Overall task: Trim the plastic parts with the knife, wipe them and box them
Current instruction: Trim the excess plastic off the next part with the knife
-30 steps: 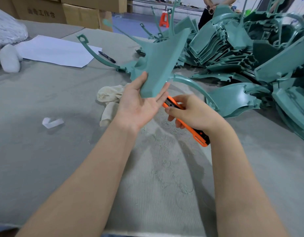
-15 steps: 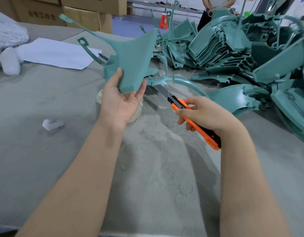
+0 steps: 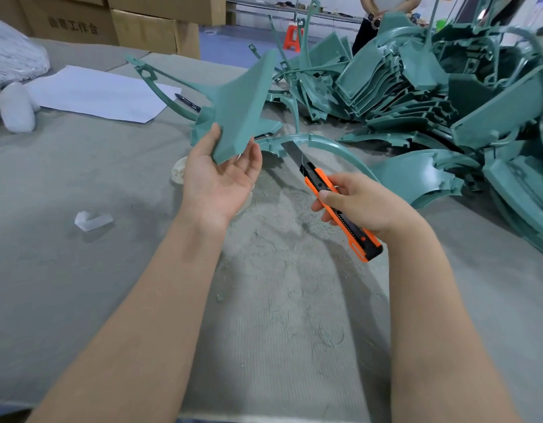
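My left hand [image 3: 221,181] is palm up and pinches the lower corner of a teal plastic part [image 3: 242,108] between thumb and fingers. The part is a textured triangular panel with a thin curved strip reaching up and left. My right hand [image 3: 364,203] grips an orange and black utility knife [image 3: 320,183]. Its blade [image 3: 291,152] is out and points up and left, a short gap away from the part. A cream cloth [image 3: 179,172] lies on the table, mostly hidden behind my left hand.
A big pile of teal parts [image 3: 416,87] fills the right and back of the grey table [image 3: 81,285]. At back left lie white paper [image 3: 96,93], a pen [image 3: 187,102] and cardboard boxes [image 3: 142,25]. A person [image 3: 380,13] stands behind the pile.
The knife blade was at the part's edge beside my left fingers. My left hand has carried the part left and turned it. My right hand has drawn the knife back, and the blade shows.
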